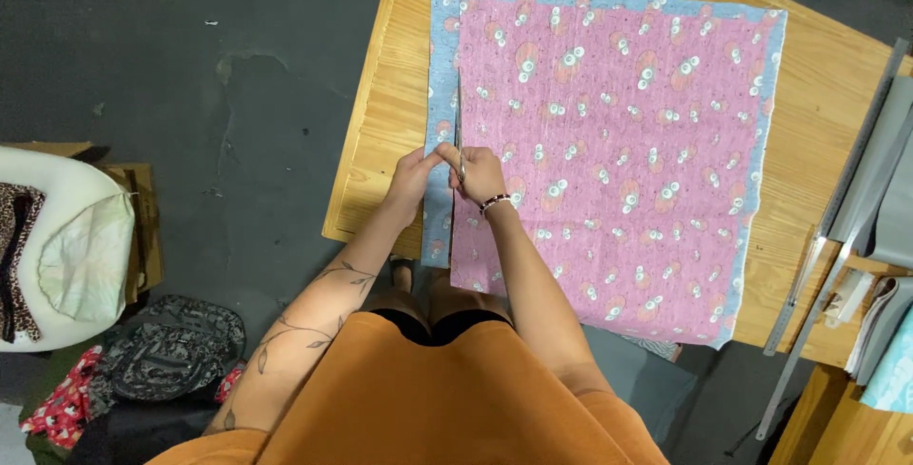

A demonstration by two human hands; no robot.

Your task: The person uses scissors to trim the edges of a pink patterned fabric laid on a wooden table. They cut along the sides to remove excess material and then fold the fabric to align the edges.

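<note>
Mid-cut: right hand (pixel 480 172) closed on scissors (pixel 457 132), blades pointing up-frame along the left edge of the pink cloth (pixel 618 151), which lies flat on the surface (pixel 380 142) at centre frame. Left hand (pixel 411 180) fingers pinch the blue strip (pixel 439 94) just beside the blades. Next move likely calls for keeping the strip taut and running the cut straight up toward the top edge.

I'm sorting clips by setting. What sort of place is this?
Probably a sewing or tailoring workshop. The right hand runs scissors along pink patterned fabric on a wooden table, the left hand holds the edge, and long metal rulers lie alongside.
</note>
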